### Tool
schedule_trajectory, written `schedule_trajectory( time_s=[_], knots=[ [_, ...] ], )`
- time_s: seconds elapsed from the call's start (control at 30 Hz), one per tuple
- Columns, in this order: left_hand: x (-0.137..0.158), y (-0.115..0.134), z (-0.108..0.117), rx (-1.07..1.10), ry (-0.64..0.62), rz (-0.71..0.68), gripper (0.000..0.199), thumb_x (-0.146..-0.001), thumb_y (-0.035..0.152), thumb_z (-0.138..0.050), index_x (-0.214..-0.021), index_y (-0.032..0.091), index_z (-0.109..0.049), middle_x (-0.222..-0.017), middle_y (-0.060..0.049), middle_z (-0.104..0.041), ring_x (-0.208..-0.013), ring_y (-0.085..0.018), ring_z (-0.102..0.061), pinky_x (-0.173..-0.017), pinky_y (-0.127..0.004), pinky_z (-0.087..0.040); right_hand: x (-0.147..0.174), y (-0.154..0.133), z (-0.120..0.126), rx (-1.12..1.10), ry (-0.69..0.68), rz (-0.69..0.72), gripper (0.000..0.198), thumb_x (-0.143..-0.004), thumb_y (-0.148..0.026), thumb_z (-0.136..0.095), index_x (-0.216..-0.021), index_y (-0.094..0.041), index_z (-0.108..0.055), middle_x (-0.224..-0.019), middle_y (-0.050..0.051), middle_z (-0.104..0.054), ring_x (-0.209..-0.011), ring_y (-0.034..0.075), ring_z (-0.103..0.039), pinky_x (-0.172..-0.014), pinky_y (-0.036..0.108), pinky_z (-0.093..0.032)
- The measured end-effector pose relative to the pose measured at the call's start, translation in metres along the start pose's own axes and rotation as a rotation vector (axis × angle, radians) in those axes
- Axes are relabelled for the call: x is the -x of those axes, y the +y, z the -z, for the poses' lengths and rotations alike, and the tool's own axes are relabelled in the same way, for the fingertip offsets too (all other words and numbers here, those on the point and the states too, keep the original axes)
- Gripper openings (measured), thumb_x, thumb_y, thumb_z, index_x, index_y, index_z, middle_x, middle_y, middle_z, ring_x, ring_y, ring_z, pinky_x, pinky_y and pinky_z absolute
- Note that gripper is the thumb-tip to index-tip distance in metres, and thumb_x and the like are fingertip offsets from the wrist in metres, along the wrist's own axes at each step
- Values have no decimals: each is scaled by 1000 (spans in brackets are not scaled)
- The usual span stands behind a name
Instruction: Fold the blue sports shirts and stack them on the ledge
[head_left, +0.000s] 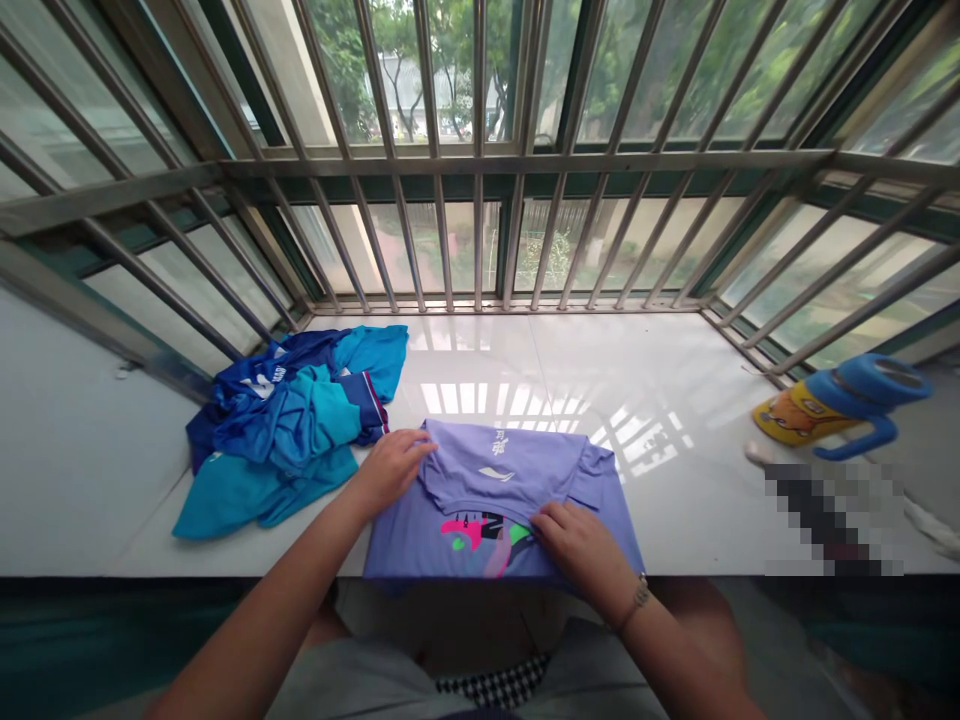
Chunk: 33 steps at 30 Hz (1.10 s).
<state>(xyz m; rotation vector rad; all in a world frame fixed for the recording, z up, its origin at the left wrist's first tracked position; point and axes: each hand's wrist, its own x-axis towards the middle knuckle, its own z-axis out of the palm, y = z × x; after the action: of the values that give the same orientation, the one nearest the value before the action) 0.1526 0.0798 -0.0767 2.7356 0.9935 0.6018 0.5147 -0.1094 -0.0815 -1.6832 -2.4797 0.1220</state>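
Observation:
A purple T-shirt (457,470) lies partly folded on the white ledge, its upper part turned down toward me. White marks show on the folded part, and a pink, black and green print shows below the neckline. My left hand (394,465) is closed on the shirt's upper left edge, with the thumb side hidden. At the lower right of the fold, my right hand (574,540) has its fingers curled on the collar edge, and a bracelet circles that wrist. The shirt's near edge hangs slightly over the front of the ledge.
A heap of blue and teal clothes (300,420) lies left of the shirt. On the right, a yellow and blue bottle (817,405) with a handle lies tilted near a blurred dark item. Metal window bars (480,230) enclose the white ledge (660,380).

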Motion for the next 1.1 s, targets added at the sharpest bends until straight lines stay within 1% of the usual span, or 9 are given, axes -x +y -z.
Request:
schedule_trajectory(
  time_s=[0.13, 0.3, 0.5, 0.63, 0.73, 0.83, 0.97, 1.03, 1.1],
  knots=[
    [14, 24, 3, 24, -136, -80, 46, -93, 16, -70, -135, 34, -75, -145, -9, -68, -135, -32, -61, -115, -50, -50, -4, 9, 1, 5, 21, 28, 23, -100, -9, -68, -117, -23, -72, -105, 6, -74, -93, 23, -68, -85, 33, -51],
    [18, 29, -4, -19, -142, -106, 11, -97, 22, -74, -102, 29, -81, -128, -9, -74, -124, -31, -66, -108, -46, -52, -5, 12, 0, -26, 63, 66, 24, -99, -6, -66, -116, -22, -72, -104, 6, -74, -92, 22, -69, -86, 33, -53],
    [20, 41, -3, 62, -44, -101, 10, -102, 23, -70, -104, 27, -79, -122, -9, -75, -118, -27, -68, -104, -42, -52, 3, 24, 9, -32, 196, 91, 25, -102, -8, -62, -120, -22, -72, -108, 7, -76, -94, 23, -70, -88, 34, -54],
    [30, 57, -4, 112, -100, -102, 8, -99, 21, -72, -102, 26, -77, -120, -7, -76, -119, -28, -69, -104, -43, -52, 16, 25, 10, -42, 194, 89, 24, -102, -11, -62, -119, -24, -73, -108, 7, -76, -94, 23, -70, -87, 36, -55],
    [33, 62, -4, 148, -164, -41, 9, -97, 20, -72, -103, 26, -77, -119, -7, -76, -117, -28, -69, -103, -43, -53, 22, 26, 11, -121, 156, 100, 17, -104, -19, -63, -114, -26, -74, -110, 6, -77, -98, 23, -71, -89, 36, -57],
    [23, 56, -1, 163, -144, 12, 9, -101, 26, -69, -106, 26, -76, -116, -8, -78, -114, -28, -70, -102, -43, -54, 19, 44, 21, -190, 170, 2, 19, -109, -30, -56, -113, -26, -75, -112, 8, -77, -101, 23, -72, -92, 35, -57],
    [-15, 32, 2, 103, -58, 74, 19, -107, 28, -58, -108, 23, -76, -114, -11, -78, -112, -28, -70, -104, -43, -54, -8, 89, 35, -49, 234, -326, 30, -111, -36, -49, -106, -23, -76, -105, 11, -77, -100, 27, -71, -94, 39, -55],
    [-38, 17, 0, 60, -91, 167, 23, -106, 28, -57, -116, 21, -76, -122, -13, -77, -118, -30, -69, -109, -44, -52, -29, 111, 39, 11, 206, -488, 31, -109, -39, -51, -109, -20, -76, -112, 14, -76, -106, 30, -71, -97, 40, -54],
    [-58, 2, -3, 34, -188, 277, 30, -101, 33, -64, -126, 20, -75, -133, -16, -74, -128, -33, -66, -112, -45, -50, -51, 127, 39, 2, 109, -562, 32, -107, -42, -58, -118, -17, -75, -122, 17, -75, -113, 31, -70, -99, 40, -53]
  ],
)
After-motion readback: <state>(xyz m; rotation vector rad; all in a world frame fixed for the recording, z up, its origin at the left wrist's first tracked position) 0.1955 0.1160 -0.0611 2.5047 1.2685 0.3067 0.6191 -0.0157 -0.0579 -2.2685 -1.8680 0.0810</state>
